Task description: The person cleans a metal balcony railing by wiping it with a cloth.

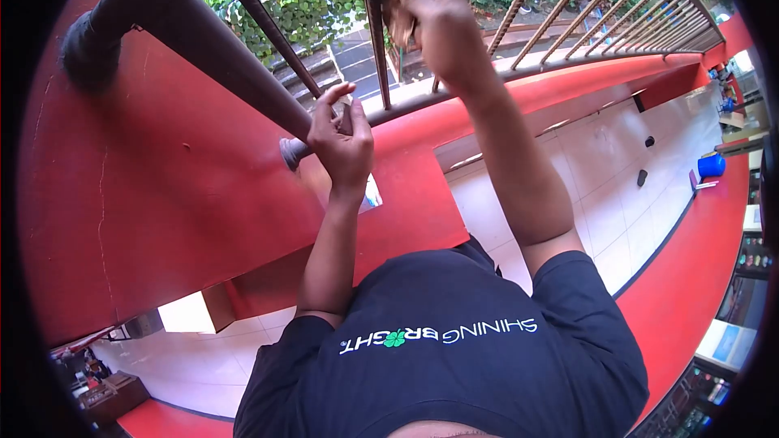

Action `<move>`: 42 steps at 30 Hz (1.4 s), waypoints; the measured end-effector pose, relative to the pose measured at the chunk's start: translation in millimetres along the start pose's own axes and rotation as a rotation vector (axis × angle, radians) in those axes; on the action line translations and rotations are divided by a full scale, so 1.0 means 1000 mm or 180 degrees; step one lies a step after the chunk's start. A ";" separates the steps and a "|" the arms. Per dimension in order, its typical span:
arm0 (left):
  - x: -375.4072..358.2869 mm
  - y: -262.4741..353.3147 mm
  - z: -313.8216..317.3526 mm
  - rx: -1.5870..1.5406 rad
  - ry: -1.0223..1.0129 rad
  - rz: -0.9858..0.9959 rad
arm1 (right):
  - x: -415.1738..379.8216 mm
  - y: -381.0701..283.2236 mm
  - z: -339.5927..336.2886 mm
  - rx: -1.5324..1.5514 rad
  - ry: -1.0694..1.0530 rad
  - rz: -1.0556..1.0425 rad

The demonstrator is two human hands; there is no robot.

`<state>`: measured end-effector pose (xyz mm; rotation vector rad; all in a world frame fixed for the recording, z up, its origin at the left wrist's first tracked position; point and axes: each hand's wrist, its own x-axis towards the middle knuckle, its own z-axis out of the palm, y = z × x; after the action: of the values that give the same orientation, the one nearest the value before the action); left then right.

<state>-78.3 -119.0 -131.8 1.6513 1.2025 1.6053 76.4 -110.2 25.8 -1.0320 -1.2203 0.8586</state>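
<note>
My right hand [446, 32] is raised at an upright bar [372, 24] of the dark metal railing, smeared by motion. Its fingers are closed on a brown piece [396, 12] that looks like a cloth or a sheet of sandpaper; the blur hides which. Lower and to the left, my left hand [341, 142] has its fingers curled at the foot of another bar, over the bottom rail [414, 104]. What lies inside those fingers is partly hidden, but they appear to grip the railing.
A thick dark pipe [219, 49] slants along a red wall [162, 203] at left. Beyond the bars are green leaves [284, 0] and a paved path. At right, a tiled floor [600, 170] holds dark footwear [642, 178], and a blue bucket [712, 165] stands by a red ledge.
</note>
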 end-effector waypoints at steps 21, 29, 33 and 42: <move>0.031 0.009 -0.029 0.0808 0.0723 0.0854 | -0.053 0.200 -0.011 -0.0404 -0.0219 0.1117; 0.023 0.008 -0.035 0.0737 0.0346 0.0262 | -0.057 0.206 -0.007 -0.0488 -0.0075 0.0806; 0.021 0.005 -0.035 0.0798 0.0327 0.0159 | -0.054 0.205 -0.011 -0.1285 -0.0144 0.0963; 0.018 0.008 -0.034 0.0806 0.0264 0.0132 | -0.074 0.181 -0.018 -0.1745 -0.0330 0.1202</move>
<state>-111.7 -113.9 -111.3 1.7883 1.4741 1.6145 84.7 -124.0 -170.0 -1.7176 -1.4110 0.8903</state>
